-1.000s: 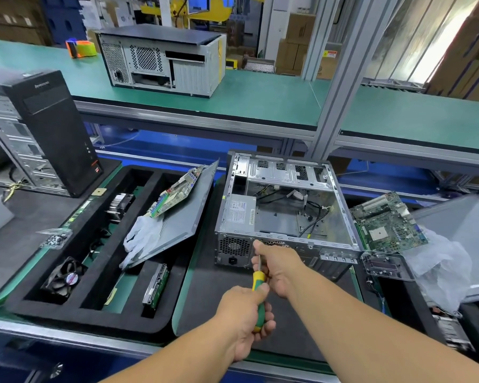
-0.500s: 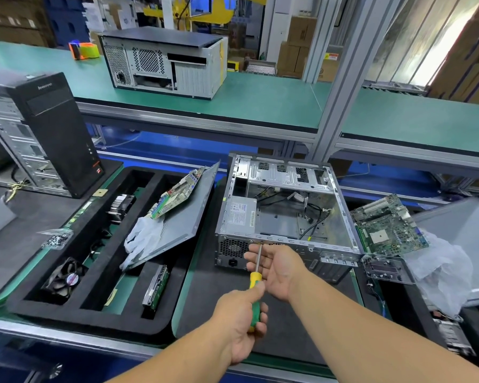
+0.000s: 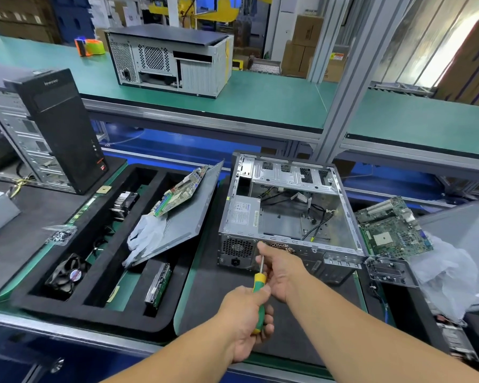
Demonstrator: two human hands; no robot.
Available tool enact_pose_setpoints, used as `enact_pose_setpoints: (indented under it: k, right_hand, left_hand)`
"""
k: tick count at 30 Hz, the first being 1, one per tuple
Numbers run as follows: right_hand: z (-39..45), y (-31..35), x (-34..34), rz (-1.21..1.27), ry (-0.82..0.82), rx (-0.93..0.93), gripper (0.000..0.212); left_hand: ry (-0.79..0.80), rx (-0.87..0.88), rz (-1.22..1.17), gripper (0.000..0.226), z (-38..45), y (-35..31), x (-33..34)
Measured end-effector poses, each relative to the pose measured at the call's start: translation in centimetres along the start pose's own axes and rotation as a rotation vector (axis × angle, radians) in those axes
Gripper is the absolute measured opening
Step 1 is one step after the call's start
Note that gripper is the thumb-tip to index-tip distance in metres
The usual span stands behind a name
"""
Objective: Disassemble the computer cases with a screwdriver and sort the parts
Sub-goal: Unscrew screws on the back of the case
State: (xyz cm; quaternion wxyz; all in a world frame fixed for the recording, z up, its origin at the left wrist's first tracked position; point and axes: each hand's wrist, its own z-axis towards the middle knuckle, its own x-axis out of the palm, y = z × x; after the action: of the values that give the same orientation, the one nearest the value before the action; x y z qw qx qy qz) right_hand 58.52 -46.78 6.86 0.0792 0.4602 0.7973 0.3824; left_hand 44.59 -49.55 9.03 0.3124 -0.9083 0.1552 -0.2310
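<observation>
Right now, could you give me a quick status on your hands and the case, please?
Left hand grips screwdriver handle; right hand pinches the shaft. Tip at open computer case rear, by power supply. Nothing in the way.

Workbench [image 3: 274,352], open case [image 3: 288,214], foam tray [image 3: 94,308]

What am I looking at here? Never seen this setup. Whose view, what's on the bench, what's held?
No robot: a person's bare hands, filmed by one wide-angle camera on their head, looking down. The left hand grips the green-and-yellow handle of a screwdriver; the right hand holds its shaft near the tip, at the rear panel of an open computer case. Left of it, a black foam tray holds a fan, a side panel and a circuit board. A motherboard lies to the right.
</observation>
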Motion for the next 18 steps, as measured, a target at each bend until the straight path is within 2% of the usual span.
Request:
enact_pose_setpoints:
  k: [4,10,13,16,18]
  right_hand:
    - [0.0,0.5,0.2,0.137,0.051,0.059,0.013]
    - [-0.1,0.1,0.3,0.036,0.038,0.047,0.008]
    - [0.2,-0.4,-1.0,0.010,-0.031,-0.030,0.011]
    - [0.7,-1.2,-3.7,0.134,-0.159,-0.056,0.015]
    - [0.8,-1.9,-5.5,0.234,-0.176,-0.056,0.016]
  left_hand:
    - [-0.036,0.008,0.016,0.019,0.2,-0.1,-0.2]
    - [-0.052,0.021,0.150,0.018,0.9,0.6,-1.1]
    - [-0.044,0.009,0.244,0.015,1.3,1.0,-1.6]
    - [-0.026,-0.034,0.304,0.016,1.4,1.5,-1.8]
    - [-0.032,-0.068,0.313,0.017,1.5,1.6,-1.9]
